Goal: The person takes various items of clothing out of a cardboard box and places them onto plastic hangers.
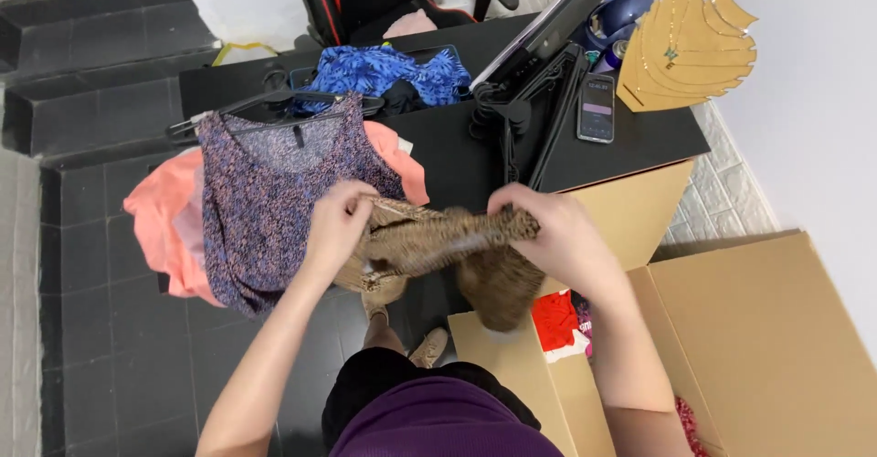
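At the centre of the frame, the left hand (338,224) and right hand (548,229) are each keeping a closed grip on a brown patterned garment (448,247), stretching it above an open cardboard box (731,329) at lower right, beside the black counter (630,137) and a speckled purple top (265,201) on a hanger

A purple speckled top (265,201) hangs on a black hanger (274,105) in the left middle, over a pink cloth (164,220). A blue cloth (384,72) and a phone (596,108) lie on the black counter (457,156) up top. A big cardboard box (758,329) sits at the lower right
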